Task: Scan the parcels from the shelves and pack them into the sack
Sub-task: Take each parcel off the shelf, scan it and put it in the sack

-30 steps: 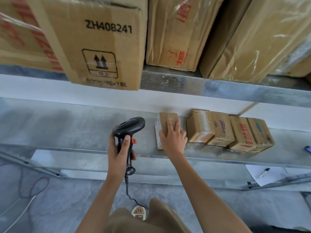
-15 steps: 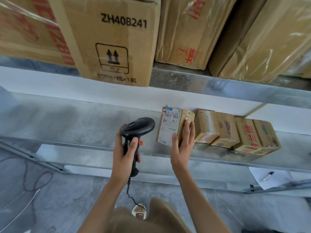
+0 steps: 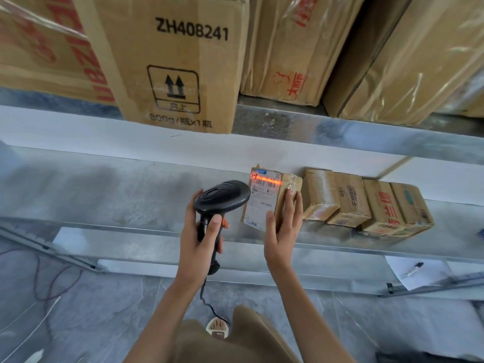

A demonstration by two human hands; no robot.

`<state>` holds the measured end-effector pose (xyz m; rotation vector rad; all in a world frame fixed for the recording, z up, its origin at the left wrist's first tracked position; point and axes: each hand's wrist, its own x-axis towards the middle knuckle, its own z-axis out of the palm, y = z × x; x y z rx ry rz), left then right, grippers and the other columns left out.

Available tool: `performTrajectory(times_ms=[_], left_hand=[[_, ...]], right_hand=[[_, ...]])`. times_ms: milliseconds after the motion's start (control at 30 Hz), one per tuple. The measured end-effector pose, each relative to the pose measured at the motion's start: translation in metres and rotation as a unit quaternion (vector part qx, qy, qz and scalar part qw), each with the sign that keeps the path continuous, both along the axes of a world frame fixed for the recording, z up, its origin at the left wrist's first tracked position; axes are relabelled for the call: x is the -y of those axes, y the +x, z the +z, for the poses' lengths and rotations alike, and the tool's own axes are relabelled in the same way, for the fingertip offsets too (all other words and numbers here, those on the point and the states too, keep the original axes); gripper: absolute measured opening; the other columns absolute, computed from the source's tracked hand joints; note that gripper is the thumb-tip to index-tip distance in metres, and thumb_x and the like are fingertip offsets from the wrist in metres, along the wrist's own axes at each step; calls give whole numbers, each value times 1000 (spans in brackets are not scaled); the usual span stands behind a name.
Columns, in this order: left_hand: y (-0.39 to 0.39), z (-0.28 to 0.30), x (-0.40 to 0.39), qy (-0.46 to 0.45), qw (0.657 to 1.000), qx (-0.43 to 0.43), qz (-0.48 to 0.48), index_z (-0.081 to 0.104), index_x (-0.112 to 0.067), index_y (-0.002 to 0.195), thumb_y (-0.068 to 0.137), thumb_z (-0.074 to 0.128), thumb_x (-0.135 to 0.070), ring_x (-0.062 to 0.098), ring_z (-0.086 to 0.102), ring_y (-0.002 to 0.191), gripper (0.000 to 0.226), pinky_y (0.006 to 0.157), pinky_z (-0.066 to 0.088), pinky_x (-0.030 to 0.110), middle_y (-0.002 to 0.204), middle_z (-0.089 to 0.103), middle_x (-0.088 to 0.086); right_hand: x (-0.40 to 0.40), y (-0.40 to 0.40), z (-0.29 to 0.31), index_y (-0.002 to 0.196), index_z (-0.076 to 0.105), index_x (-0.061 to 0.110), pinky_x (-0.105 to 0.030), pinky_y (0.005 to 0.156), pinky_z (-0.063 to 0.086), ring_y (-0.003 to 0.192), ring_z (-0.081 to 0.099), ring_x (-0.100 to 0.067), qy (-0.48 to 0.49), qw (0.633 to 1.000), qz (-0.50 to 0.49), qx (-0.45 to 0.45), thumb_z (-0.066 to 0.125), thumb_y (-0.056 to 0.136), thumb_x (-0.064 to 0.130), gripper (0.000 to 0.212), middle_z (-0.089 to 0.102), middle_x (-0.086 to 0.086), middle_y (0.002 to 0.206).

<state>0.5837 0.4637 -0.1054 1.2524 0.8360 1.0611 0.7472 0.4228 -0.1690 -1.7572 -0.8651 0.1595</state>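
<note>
Orange scan line (image 3: 269, 181) crosses the labelled parcel (image 3: 262, 203) gripped by the right hand (image 3: 284, 226); left hand (image 3: 200, 239) clutches the barcode scanner (image 3: 221, 200), trigger finger seemingly pressing.

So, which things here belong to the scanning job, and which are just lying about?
Job:
- scanner, held in left hand
- parcel, held in right hand, red beam on its label
- four small parcels waiting on the shelf

Lying about:
- big cartons above
- paper with pen
</note>
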Motion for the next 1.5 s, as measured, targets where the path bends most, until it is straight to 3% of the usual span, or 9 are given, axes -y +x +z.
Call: performTrajectory(times_ms=[200, 533, 967, 1500], left_hand=[[-1, -1, -1, -4, 1000, 7, -6, 35, -18, 148, 92, 55, -46, 23, 46, 51, 66, 48, 45, 31, 85, 62, 10], [-4, -2, 0, -13, 1000, 5, -9, 37, -22, 147, 92, 56, -48, 27, 47, 52, 64, 48, 46, 32, 85, 63, 9], [-7, -2, 8, -15, 999, -2, -42, 41, -21, 144, 91, 56, -48, 26, 51, 52, 61, 47, 47, 32, 87, 65, 12], [-6, -3, 14, -19, 998, -10, -63, 45, -33, 139, 91, 57, -48, 29, 47, 55, 52, 47, 44, 34, 84, 62, 11]], right_hand=[[-2, 3, 0, 156, 26, 36, -58, 116, 28, 147, 15, -5, -2, 1000, -6, -6, 42, 99, 45, 60, 11, 12, 165], [-2, 5, 1, 156, 25, 36, -58, 116, 29, 144, 12, 3, -5, 1000, -11, -10, 41, 98, 46, 61, 9, 14, 165], [-4, 16, 0, 155, 24, 42, -61, 117, 25, 153, 9, -17, 6, 999, -34, -11, 42, 98, 46, 61, 7, 12, 165], [-2, 21, 2, 155, 23, 44, -61, 116, 26, 153, 9, -20, 6, 999, -45, -10, 42, 98, 48, 60, 7, 13, 165]])
